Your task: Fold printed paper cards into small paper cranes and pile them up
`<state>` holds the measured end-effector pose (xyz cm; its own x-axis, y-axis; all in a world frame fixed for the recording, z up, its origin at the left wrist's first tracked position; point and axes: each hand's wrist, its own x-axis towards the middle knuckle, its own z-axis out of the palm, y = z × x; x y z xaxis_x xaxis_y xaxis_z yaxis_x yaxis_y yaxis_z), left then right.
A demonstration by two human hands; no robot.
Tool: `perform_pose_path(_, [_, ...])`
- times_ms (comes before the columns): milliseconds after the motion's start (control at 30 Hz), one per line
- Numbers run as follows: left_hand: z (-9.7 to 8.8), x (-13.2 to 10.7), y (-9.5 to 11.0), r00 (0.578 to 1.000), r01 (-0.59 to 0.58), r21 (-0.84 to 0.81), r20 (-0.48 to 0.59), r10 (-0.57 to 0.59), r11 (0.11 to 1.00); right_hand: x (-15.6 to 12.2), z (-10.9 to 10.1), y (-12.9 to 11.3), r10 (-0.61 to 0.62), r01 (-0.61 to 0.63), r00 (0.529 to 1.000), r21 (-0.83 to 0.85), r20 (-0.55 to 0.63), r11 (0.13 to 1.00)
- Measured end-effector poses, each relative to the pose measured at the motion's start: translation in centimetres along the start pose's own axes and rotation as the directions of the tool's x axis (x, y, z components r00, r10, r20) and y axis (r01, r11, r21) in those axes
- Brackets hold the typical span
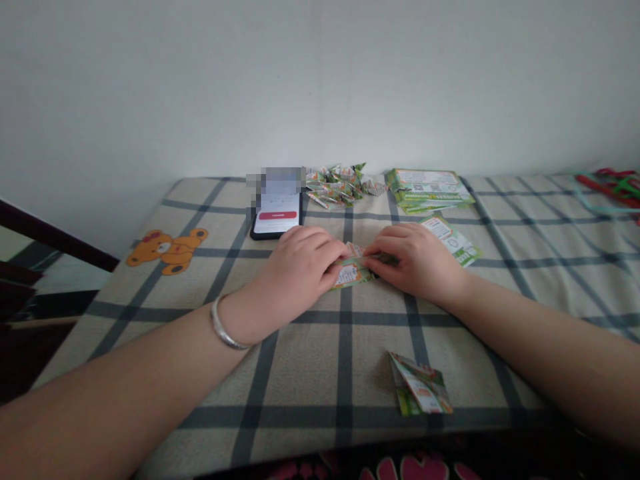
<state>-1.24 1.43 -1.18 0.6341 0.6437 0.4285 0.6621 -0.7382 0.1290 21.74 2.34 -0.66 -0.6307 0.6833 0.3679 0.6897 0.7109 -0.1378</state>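
**foldfan:** Closest thing to the lens is that folded paper piece [420, 393], lying on its own near the front edge of the checked cloth [320, 360], well apart from both hands. So what's actually in the grip?

**paperjam:** A printed paper slip [353, 272], flat on the cloth in the middle. The left hand [300, 263] has its fingers curled down over the slip's left end. The right hand [417, 263] has its fingertips bunched together, pinching the right edge. Both hands are closed on it, not spread. Looks to me like mid-fold, a crease being pressed in.

**foldfan:** What does the next bit call for?

**paperjam:** I'd say one end kept pinned so the slip doesn't skate on the fabric, and the edges lined up before pressing. Soft cloth underneath makes a sharp crease harder.

**foldfan:** Anything in the way?

**paperjam:** Not really. A loose leaflet [453, 240] sits just beside the right hand, partly under it. Further back there's a phone [277, 217] with its screen lit, a pile of small folded pieces [337, 183] and a stack of leaflets [430, 190] by the wall. There's red and green stuff [613, 187] far right, can't tell what. Silver bracelet [225, 330] on the left wrist.
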Motion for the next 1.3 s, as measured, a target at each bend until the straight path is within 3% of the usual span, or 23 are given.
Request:
perform_pose_path(133, [-0.1,0.0,-0.1,0.999,-0.045,0.033,0.014,0.045,0.998,0.0,0.1,0.0,0.093,-0.093,0.995,0.015,-0.018,0.996])
perform_pose_path(333, [-0.3,0.2,0.1,0.997,-0.065,0.037,0.051,0.063,0.997,0.4,0.4,-0.2,0.131,-0.131,0.991,-0.010,-0.017,0.991])
perform_pose_path(767, [0.0,0.0,-0.5,0.997,-0.078,0.039,0.021,0.078,0.996,0.1,-0.1,0.6,0.048,-0.050,0.999,0.146,0.018,0.988])
perform_pose_path(1033, [-0.2,-0.1,-0.2,0.992,-0.094,-0.014,0.081,0.095,0.995,0.0,0.0,0.9,0.012,-0.014,1.000,0.214,0.009,0.977])
perform_pose_path(1300, [-0.3,0.1,-0.1,0.991,-0.121,-0.028,0.049,0.122,0.992,0.1,0.1,0.3,0.058,-0.053,0.998,0.184,-0.023,0.982])
